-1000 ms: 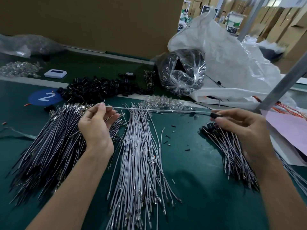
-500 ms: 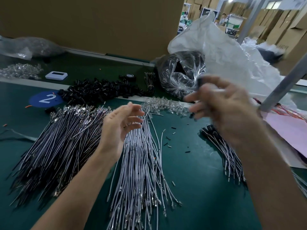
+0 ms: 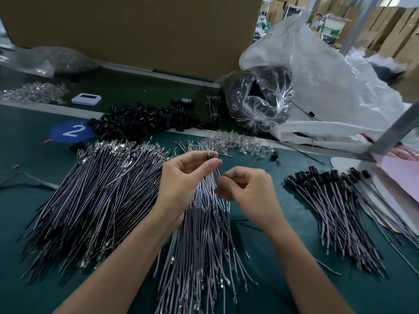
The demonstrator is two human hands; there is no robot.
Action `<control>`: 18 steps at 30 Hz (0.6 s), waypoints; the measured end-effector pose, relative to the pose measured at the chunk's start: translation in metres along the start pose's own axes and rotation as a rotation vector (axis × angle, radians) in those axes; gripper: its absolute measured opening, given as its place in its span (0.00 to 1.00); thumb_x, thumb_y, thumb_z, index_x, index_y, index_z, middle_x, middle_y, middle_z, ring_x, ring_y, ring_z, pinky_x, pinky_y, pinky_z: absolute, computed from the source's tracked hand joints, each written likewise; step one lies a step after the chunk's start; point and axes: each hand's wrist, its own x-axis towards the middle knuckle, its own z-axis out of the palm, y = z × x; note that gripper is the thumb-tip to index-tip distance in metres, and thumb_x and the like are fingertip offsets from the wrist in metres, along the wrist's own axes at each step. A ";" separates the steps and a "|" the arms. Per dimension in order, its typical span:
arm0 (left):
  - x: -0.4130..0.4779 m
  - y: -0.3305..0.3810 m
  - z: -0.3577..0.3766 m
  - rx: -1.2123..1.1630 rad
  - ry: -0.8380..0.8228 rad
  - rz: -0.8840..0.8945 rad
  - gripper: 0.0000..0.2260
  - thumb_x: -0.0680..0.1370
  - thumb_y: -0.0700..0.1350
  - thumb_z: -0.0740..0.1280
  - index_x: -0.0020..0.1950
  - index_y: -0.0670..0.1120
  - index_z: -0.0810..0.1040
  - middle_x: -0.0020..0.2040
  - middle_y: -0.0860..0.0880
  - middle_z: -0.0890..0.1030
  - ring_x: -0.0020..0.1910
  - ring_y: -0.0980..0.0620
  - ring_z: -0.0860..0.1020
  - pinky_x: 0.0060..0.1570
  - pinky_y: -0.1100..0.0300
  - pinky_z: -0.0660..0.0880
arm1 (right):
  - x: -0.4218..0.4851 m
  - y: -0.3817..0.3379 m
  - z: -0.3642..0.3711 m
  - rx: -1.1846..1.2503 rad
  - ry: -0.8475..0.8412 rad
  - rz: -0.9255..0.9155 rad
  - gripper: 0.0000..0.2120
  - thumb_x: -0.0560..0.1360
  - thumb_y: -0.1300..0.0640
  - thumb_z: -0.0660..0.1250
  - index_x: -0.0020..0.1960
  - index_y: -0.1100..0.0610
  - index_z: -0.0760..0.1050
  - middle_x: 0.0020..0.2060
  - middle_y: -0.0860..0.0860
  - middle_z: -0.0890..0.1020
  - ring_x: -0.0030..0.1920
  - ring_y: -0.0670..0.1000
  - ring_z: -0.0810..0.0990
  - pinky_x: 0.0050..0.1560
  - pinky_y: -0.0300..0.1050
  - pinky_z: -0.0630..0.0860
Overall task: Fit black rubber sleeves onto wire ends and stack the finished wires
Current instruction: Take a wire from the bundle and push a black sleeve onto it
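Head view, one cam. The green worktop (image 3: 272, 286) carried three lots of wires.

Left hand (image 3: 186, 180) was raised over the ctr of the worktop. Its thumb and forefinger were clamped on a small black sleeve (image 3: 209, 155), the other fingers curled under.

Right hand (image 3: 248, 192) sat just beside it, nearer the person, thumb and forefinger pinched on the end of one wire (image 3: 219, 172). The wire tip pointed up toward the sleeve. The two were close, but whether they touched could not be told.

Both hands were above the middle pile (image 3: 199, 241) of grey wires, which had metal terminals at the near ends. The left pile (image 3: 90, 196) was larger and fanned, w/ terminals at the far ends. The finished stack (image 3: 335, 207) lay on the R side, well apart from the hands, w/ black sleeves on its far ends.

- Loose sleeve heap (image 3: 145, 120): at the back, beyond the left pile, beside a blue round sticker (image 3: 71, 131) marked "2".
- Clear plastic parts (image 3: 233, 141): in a heap just beyond the hands.
- Further back: white gadget (image 3: 86, 99), tape roll (image 3: 187, 101), clear bag (image 3: 260, 98) w/ dark contents, big white sack (image 3: 328, 82), cardboard wall (image 3: 136, 30).
- R edge: pink sheet (image 3: 399, 175) beside a grey post (image 3: 394, 130).
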 end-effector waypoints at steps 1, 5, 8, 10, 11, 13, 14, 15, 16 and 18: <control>0.000 -0.001 0.001 0.003 -0.002 -0.004 0.12 0.66 0.43 0.74 0.48 0.41 0.84 0.43 0.46 0.86 0.44 0.54 0.84 0.46 0.68 0.77 | -0.001 0.001 0.001 -0.013 0.001 -0.009 0.07 0.76 0.63 0.70 0.40 0.56 0.81 0.32 0.51 0.85 0.32 0.47 0.85 0.35 0.34 0.78; -0.003 -0.002 0.003 -0.017 -0.057 -0.069 0.14 0.66 0.43 0.74 0.49 0.40 0.83 0.44 0.44 0.86 0.45 0.52 0.85 0.48 0.64 0.79 | -0.003 0.002 0.005 0.063 0.060 -0.064 0.06 0.76 0.63 0.70 0.41 0.56 0.82 0.31 0.51 0.85 0.31 0.48 0.84 0.33 0.35 0.78; -0.003 -0.001 0.003 -0.037 -0.074 -0.080 0.14 0.67 0.45 0.73 0.50 0.41 0.83 0.46 0.44 0.86 0.46 0.51 0.85 0.50 0.61 0.80 | -0.003 0.002 0.006 0.123 0.079 -0.075 0.06 0.76 0.63 0.70 0.42 0.55 0.82 0.32 0.51 0.85 0.32 0.49 0.85 0.34 0.36 0.78; -0.003 0.002 0.002 -0.062 -0.075 -0.058 0.14 0.69 0.48 0.72 0.52 0.43 0.83 0.47 0.44 0.86 0.47 0.51 0.84 0.50 0.60 0.80 | -0.003 0.002 0.007 0.142 0.064 -0.079 0.05 0.75 0.63 0.71 0.42 0.55 0.81 0.32 0.51 0.85 0.32 0.49 0.85 0.34 0.35 0.78; -0.002 0.005 0.000 -0.086 -0.067 -0.048 0.14 0.71 0.49 0.70 0.52 0.44 0.83 0.48 0.45 0.86 0.48 0.51 0.83 0.49 0.60 0.80 | -0.003 0.002 0.007 0.144 0.052 -0.077 0.05 0.75 0.63 0.71 0.42 0.56 0.81 0.32 0.52 0.85 0.32 0.49 0.85 0.34 0.35 0.78; 0.000 0.009 -0.003 -0.130 -0.026 -0.034 0.11 0.72 0.48 0.69 0.51 0.47 0.84 0.48 0.46 0.86 0.48 0.52 0.83 0.48 0.61 0.79 | -0.004 0.003 0.009 0.140 0.025 -0.068 0.04 0.75 0.64 0.71 0.42 0.58 0.81 0.32 0.53 0.85 0.31 0.50 0.84 0.34 0.36 0.78; 0.001 0.011 -0.004 -0.137 -0.001 -0.030 0.10 0.71 0.47 0.70 0.50 0.48 0.85 0.47 0.47 0.86 0.47 0.53 0.82 0.48 0.61 0.79 | -0.004 0.003 0.010 0.140 0.016 -0.064 0.04 0.75 0.65 0.71 0.42 0.58 0.81 0.31 0.54 0.85 0.31 0.50 0.84 0.34 0.36 0.78; 0.002 0.012 -0.006 -0.131 0.018 -0.025 0.09 0.70 0.47 0.70 0.48 0.49 0.86 0.45 0.48 0.86 0.47 0.54 0.82 0.48 0.61 0.78 | -0.004 0.003 0.010 0.139 0.012 -0.065 0.05 0.75 0.65 0.71 0.42 0.59 0.81 0.31 0.54 0.85 0.31 0.51 0.84 0.34 0.36 0.78; 0.002 0.013 -0.007 -0.119 0.028 -0.018 0.07 0.70 0.46 0.70 0.46 0.49 0.86 0.44 0.49 0.86 0.46 0.55 0.82 0.47 0.62 0.78 | -0.004 0.004 0.011 0.139 0.011 -0.070 0.05 0.75 0.66 0.71 0.41 0.59 0.81 0.31 0.54 0.84 0.31 0.51 0.84 0.34 0.35 0.78; 0.002 0.013 -0.007 -0.105 0.033 -0.005 0.06 0.70 0.46 0.70 0.45 0.48 0.85 0.43 0.50 0.86 0.44 0.56 0.81 0.45 0.64 0.77 | -0.004 0.004 0.011 0.153 0.015 -0.075 0.05 0.75 0.66 0.70 0.41 0.58 0.81 0.31 0.54 0.85 0.31 0.51 0.84 0.34 0.36 0.78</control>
